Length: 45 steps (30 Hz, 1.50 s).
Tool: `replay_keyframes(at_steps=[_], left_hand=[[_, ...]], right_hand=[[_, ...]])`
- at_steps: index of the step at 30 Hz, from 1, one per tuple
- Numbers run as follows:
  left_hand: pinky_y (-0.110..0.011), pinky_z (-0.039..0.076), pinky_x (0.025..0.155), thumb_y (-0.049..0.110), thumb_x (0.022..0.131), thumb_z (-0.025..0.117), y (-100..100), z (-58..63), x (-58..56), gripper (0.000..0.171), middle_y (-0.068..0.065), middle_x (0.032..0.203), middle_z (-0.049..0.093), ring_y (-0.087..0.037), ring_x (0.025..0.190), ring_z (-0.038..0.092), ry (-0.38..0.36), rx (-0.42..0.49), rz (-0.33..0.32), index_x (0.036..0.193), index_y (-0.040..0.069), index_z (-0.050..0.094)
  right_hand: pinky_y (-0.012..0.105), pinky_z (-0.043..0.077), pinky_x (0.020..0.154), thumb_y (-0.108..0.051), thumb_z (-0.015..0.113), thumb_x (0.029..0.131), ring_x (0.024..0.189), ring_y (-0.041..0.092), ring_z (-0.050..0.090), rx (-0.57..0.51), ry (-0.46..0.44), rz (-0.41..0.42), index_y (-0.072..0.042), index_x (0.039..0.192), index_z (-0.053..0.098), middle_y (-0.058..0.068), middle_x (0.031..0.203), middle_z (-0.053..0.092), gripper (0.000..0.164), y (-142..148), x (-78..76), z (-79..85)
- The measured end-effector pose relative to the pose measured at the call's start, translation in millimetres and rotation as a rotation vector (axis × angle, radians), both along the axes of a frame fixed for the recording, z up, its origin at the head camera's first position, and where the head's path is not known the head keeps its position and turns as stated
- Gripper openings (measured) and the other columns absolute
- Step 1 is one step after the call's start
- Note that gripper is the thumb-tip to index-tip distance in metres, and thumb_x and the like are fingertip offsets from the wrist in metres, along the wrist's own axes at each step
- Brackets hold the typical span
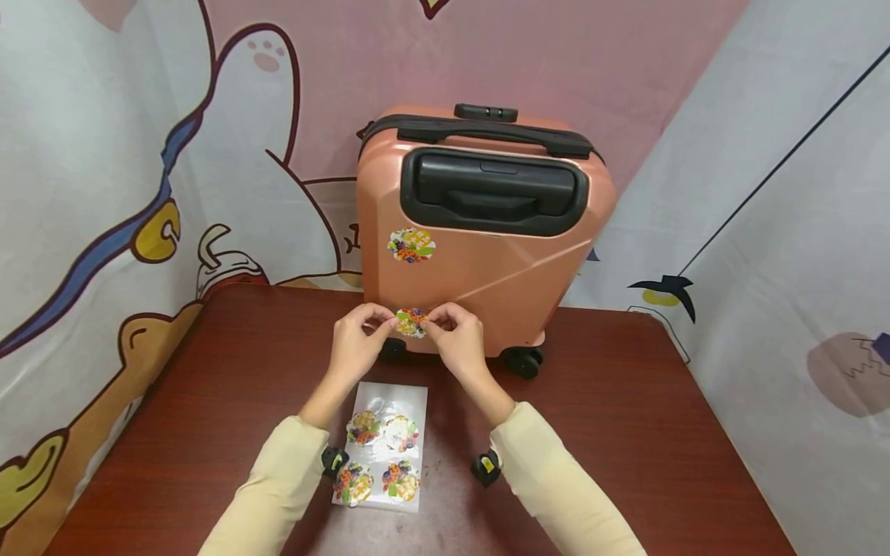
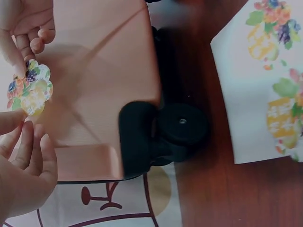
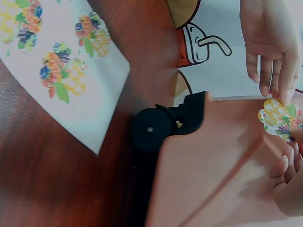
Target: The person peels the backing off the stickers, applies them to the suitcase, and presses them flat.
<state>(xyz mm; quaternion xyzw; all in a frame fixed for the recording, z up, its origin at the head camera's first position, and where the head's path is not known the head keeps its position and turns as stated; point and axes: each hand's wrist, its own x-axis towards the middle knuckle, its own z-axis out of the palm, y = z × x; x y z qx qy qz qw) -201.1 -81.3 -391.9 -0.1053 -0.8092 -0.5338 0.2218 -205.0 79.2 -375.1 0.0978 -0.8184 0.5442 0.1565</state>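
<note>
A scalloped fruit sticker (image 1: 411, 323) is held by both hands in front of the lower left part of a rose-gold suitcase (image 1: 473, 270). The left hand (image 1: 356, 340) pinches its left edge between thumb and forefinger, and the right hand (image 1: 458, 340) pinches its right edge the same way. In the left wrist view the sticker (image 2: 31, 90) spans the two hands, close to the suitcase shell; whether it touches the shell I cannot tell. Higher on the suitcase, a similar fruit sticker (image 1: 412, 245) lies flat on the shell.
A white sticker sheet (image 1: 386, 455) with several fruit stickers lies on the brown table (image 1: 591, 448), between the forearms. Black wheels (image 1: 523, 361) carry the upright suitcase near the table's back edge. Behind it hangs a cartoon-printed cloth (image 1: 487, 54).
</note>
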Motion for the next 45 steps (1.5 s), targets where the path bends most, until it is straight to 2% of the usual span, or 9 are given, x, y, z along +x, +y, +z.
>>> replay_keyframes(at_steps=[8, 15, 27, 39, 45], left_hand=[[-0.025, 0.045, 0.058, 0.004, 0.079, 0.069, 1, 11.1, -4.3, 0.006, -0.008, 0.074, 0.061, -0.019, 0.066, 0.057, 0.099, -0.007, 0.037, 0.078, 0.002, 0.064], [-0.029, 0.044, 0.058, 0.005, 0.079, 0.07, 1, 20.3, -8.4, 0.006, -0.008, 0.073, 0.061, -0.018, 0.066, 0.055, 0.156, -0.013, 0.06, 0.078, 0.002, 0.064], [-0.026, 0.042, 0.056, 0.006, 0.08, 0.069, 2, 33.5, -15.3, 0.008, -0.01, 0.073, 0.061, -0.019, 0.064, 0.055, 0.245, -0.004, 0.113, 0.078, 0.0, 0.065], [-0.03, 0.043, 0.056, 0.008, 0.08, 0.07, 2, 39.6, -17.9, 0.008, -0.01, 0.073, 0.063, -0.019, 0.064, 0.056, 0.26, 0.002, 0.171, 0.078, 0.0, 0.066], [-0.027, 0.041, 0.056, 0.008, 0.079, 0.071, 3, 41.1, -19.2, 0.009, -0.01, 0.072, 0.064, -0.019, 0.062, 0.056, 0.269, 0.007, 0.185, 0.077, 0.0, 0.067]], right_hand=[[0.022, 0.041, 0.054, -0.003, 0.071, 0.075, 0.059, 0.014, 0.051, 0.007, 0.062, -0.035, -0.001, 0.073, 0.064, 0.006, 0.064, 0.059, 0.007, -5, -4.0, 16.1], [0.023, 0.041, 0.055, -0.004, 0.07, 0.076, 0.059, 0.016, 0.051, 0.008, 0.104, -0.071, -0.001, 0.073, 0.065, 0.007, 0.066, 0.061, 0.007, -9, -6.3, 24.0], [0.023, 0.042, 0.053, -0.007, 0.071, 0.076, 0.057, 0.015, 0.053, 0.003, 0.164, -0.135, -0.002, 0.071, 0.065, 0.007, 0.062, 0.06, 0.01, -18, -9.3, 33.8], [0.027, 0.045, 0.054, -0.01, 0.071, 0.076, 0.057, 0.018, 0.057, 0.032, 0.193, -0.205, -0.001, 0.069, 0.067, 0.007, 0.062, 0.063, 0.012, -23, -11.8, 40.4], [0.029, 0.047, 0.055, -0.011, 0.072, 0.077, 0.057, 0.018, 0.058, 0.039, 0.195, -0.229, -0.001, 0.07, 0.067, 0.008, 0.063, 0.064, 0.013, -26, -12.2, 41.9]])
